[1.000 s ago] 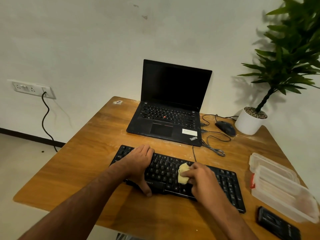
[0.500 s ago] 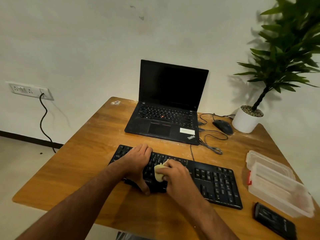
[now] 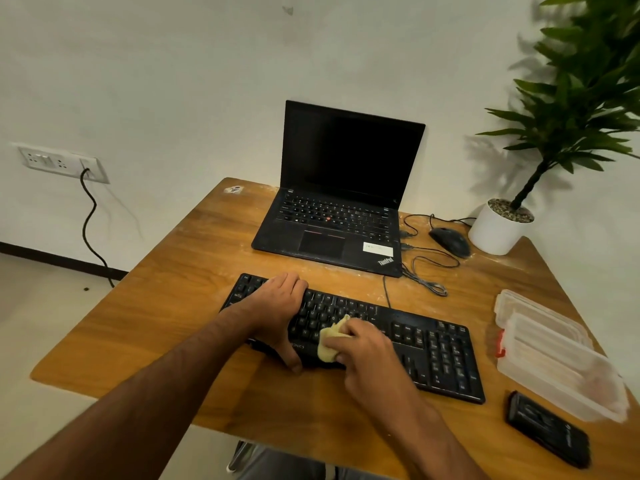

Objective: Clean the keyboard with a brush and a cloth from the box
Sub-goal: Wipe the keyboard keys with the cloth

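Note:
A black keyboard (image 3: 433, 344) lies across the near part of the wooden table (image 3: 180, 278). My left hand (image 3: 277, 306) rests flat on the keyboard's left end, fingers over the keys and thumb against the front edge. My right hand (image 3: 363, 344) grips a bunched pale yellow cloth (image 3: 329, 341) and presses it onto the keys near the keyboard's middle, just right of the left hand. The clear plastic box (image 3: 561, 368) sits at the right edge of the table, its lid (image 3: 530, 306) beside it. No brush is in sight.
An open black laptop (image 3: 332, 216) stands behind the keyboard. A mouse (image 3: 450, 240) with tangled cables (image 3: 426, 271) and a potted plant (image 3: 502, 226) are at the back right. A black case (image 3: 549, 427) lies at the near right corner.
My right hand with the cloth slid left along the keys from the keyboard's middle toward the left hand, and now sits a little right again. The left hand stayed put.

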The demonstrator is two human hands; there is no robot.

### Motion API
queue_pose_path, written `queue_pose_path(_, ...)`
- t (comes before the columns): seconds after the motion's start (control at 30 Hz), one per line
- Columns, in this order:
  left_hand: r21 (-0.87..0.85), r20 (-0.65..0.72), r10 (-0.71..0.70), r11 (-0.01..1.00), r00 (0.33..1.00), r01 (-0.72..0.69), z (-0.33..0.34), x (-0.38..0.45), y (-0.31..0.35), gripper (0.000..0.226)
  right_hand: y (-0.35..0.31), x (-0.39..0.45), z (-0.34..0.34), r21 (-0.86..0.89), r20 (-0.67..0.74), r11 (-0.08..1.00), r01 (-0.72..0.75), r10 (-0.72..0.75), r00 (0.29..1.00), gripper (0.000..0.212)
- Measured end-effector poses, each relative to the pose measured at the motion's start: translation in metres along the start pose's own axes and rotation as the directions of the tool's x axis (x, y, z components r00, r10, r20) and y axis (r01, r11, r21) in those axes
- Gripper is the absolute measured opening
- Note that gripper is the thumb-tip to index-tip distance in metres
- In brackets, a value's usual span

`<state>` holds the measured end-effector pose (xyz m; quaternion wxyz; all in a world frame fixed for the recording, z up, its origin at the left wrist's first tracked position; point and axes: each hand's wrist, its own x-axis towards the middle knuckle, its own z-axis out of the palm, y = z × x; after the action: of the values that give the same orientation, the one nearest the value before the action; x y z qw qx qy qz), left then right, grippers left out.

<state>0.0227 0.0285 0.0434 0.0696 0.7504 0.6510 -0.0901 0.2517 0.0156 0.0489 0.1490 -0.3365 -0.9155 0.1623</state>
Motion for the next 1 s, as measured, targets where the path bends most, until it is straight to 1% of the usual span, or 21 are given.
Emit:
queue_pose_path(0.07, 0.011, -0.008, 0.010, 1.000, 1.000, -0.010, 0.000, -0.001, 0.000, 0.143, -0.010, 0.004, 0.009, 0.023, 0.025, 0.997, 0.070, -0.070, 0.997, 0.038)
queue_pose_path(0.13, 0.019, -0.013, 0.015, 1.000, 1.000, -0.015, 0.001, -0.001, 0.000, 0.143, -0.010, 0.003, 0.014, 0.024, 0.044, 0.995, 0.100, -0.101, 0.994, 0.037)
queue_pose_path(0.23, -0.013, -0.001, -0.002, 1.000, 1.000, 0.002, 0.002, 0.001, -0.001, 0.143, 0.006, -0.002, 0.009, -0.011, 0.068, 0.998, 0.058, -0.057, 0.996, 0.041)
queue_pose_path(0.3, -0.026, 0.005, -0.005, 1.000, 1.000, 0.005, 0.004, 0.002, -0.003, 0.144, 0.022, -0.010, -0.001, -0.002, 0.053, 1.000, 0.020, -0.020, 0.998, 0.047)
queue_pose_path(0.4, -0.034, 0.002, -0.001, 0.999, 1.000, 0.001, 0.005, 0.001, -0.004, 0.144, 0.037, -0.027, -0.017, -0.070, 0.036, 0.997, -0.036, 0.039, 0.999, 0.047)
queue_pose_path(0.5, -0.038, 0.009, -0.006, 0.999, 1.000, 0.006, 0.004, 0.002, -0.003, 0.143, 0.041, -0.036, -0.023, -0.069, 0.034, 0.995, -0.074, 0.076, 0.997, 0.047)
queue_pose_path(0.63, -0.023, 0.025, -0.012, 1.000, 1.000, 0.013, 0.002, 0.003, -0.001, 0.142, 0.019, -0.024, -0.007, -0.015, -0.033, 0.999, -0.032, 0.031, 0.999, 0.044)
queue_pose_path(0.77, 0.006, 0.027, -0.014, 1.000, 1.000, 0.013, 0.000, 0.003, 0.000, 0.141, -0.004, -0.004, 0.009, 0.045, -0.017, 0.999, 0.014, -0.013, 1.000, 0.040)
queue_pose_path(0.83, 0.014, 0.034, -0.021, 1.000, 0.999, 0.020, 0.000, 0.003, 0.000, 0.143, -0.002, -0.002, 0.009, 0.047, -0.020, 0.999, 0.003, -0.002, 1.000, 0.041)
queue_pose_path(0.93, 0.019, 0.048, -0.030, 0.999, 0.998, 0.029, -0.001, 0.002, 0.000, 0.145, 0.009, -0.012, 0.002, -0.022, -0.030, 0.999, -0.043, 0.043, 0.999, 0.047)
queue_pose_path(1.0, 0.020, 0.062, -0.032, 0.999, 0.998, 0.031, -0.001, 0.003, 0.001, 0.146, 0.018, -0.022, -0.004, -0.033, -0.048, 0.997, -0.076, 0.075, 0.996, 0.048)
